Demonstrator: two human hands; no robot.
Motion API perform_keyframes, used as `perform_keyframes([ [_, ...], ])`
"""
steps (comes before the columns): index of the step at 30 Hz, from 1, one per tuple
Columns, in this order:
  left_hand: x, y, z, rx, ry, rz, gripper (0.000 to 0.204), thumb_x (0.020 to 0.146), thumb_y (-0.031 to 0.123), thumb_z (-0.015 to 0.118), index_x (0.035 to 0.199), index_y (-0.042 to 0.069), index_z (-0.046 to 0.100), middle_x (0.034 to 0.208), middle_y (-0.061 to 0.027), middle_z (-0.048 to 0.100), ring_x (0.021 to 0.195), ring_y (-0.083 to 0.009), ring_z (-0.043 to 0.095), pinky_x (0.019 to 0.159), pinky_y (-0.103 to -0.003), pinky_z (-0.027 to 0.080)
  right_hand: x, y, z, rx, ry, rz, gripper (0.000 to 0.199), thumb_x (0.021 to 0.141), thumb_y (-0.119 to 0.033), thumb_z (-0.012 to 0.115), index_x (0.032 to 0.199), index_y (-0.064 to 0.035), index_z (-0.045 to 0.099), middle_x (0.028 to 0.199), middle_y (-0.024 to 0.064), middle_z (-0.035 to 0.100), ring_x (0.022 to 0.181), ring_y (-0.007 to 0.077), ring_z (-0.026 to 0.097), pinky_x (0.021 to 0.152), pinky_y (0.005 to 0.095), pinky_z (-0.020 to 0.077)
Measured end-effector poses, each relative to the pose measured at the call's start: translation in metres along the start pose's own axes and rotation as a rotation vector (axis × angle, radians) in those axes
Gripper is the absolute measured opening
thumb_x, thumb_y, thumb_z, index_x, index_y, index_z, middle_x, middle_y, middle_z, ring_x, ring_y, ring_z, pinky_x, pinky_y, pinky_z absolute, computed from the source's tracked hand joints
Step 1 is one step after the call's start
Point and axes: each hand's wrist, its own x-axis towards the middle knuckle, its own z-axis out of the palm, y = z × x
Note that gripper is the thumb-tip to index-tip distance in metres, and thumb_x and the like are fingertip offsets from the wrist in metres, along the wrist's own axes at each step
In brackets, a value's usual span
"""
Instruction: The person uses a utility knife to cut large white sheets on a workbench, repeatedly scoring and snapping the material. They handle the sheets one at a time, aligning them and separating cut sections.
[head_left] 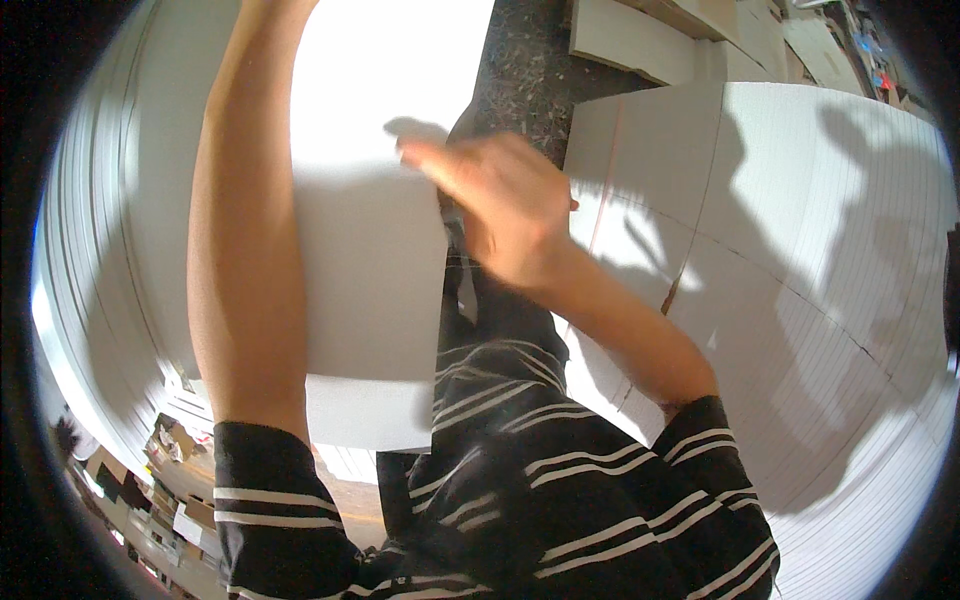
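Note:
A thick white board (370, 270), probably foam, lies in front of me on the left, its upper part glaring in bright light. My left forearm (245, 220) stretches over it, and the left hand is beyond the top edge of the picture. At the board's right edge is my right hand (515, 205), slightly blurred. Its thumb points left over the board's top, with a shadow beside the tip. The other fingers are mostly hidden behind the hand, so I cannot tell whether they grip the edge.
Large white blocks (800, 270) with lined faces and dark seams stand at my right, carrying shadows. Pale panels (640, 40) lean at the top right. Debris litters the dark floor (525, 80). More white sheets (110, 200) stand on the left; clutter (175, 445) shows at lower left.

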Motion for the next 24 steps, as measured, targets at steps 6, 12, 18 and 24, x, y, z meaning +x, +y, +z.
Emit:
perform_keyframes([
  [6, 0.012, -0.027, 0.009, -1.139, -0.139, -0.089, 0.01, 0.092, 0.0, 0.065, 0.091, 0.003, 0.075, 0.088, -0.01, 0.076, 0.083, -0.0195, 0.071, 0.071, -0.033, 0.056, 0.019, 0.013, -0.028, 0.073, -0.248, -0.101, 0.048, 0.08, 0.008, 0.066, 0.123, -0.0094, 0.075, 0.086, 0.0084, 0.071, 0.071, 0.0208, 0.064, 0.062, 0.0345, 0.0526],
  [12, 0.017, -0.002, 0.0, 0.027, 0.014, -0.132, 0.015, 0.094, 0.007, 0.063, 0.09, 0.009, 0.077, 0.094, -0.0125, 0.077, 0.092, -0.0243, 0.074, 0.078, -0.037, 0.058, -0.001, -0.001, -0.027, 0.082, -0.239, -0.128, 0.046, 0.079, 0.015, 0.067, 0.12, -0.0041, 0.076, 0.09, 0.0099, 0.074, 0.074, 0.0196, 0.067, 0.063, 0.033, 0.054],
  [18, 0.001, 0.046, -0.023, 0.148, -0.266, -0.077, 0.017, 0.097, 0.017, 0.067, 0.109, 0.011, 0.077, 0.123, -0.0146, 0.074, 0.114, -0.0277, 0.07, 0.097, -0.039, 0.055, -0.015, 0.003, -0.03, 0.14, -0.237, -0.105, 0.053, 0.077, 0.0, 0.072, 0.127, -0.0188, 0.074, 0.086, 0.0061, 0.072, 0.073, 0.0235, 0.067, 0.064, 0.0376, 0.0549],
  [24, -0.058, 0.093, -0.035, 0.581, -0.354, 0.05, 0.051, 0.106, 0.043, 0.052, 0.151, 0.017, 0.051, 0.163, -0.0173, 0.04, 0.154, -0.0357, 0.032, 0.128, -0.049, 0.021, 0.001, 0.013, -0.026, 0.071, -0.164, -0.106, 0.051, 0.08, 0.008, 0.067, 0.126, -0.0128, 0.074, 0.087, 0.0106, 0.072, 0.073, 0.0255, 0.068, 0.066, 0.0374, 0.0571],
])
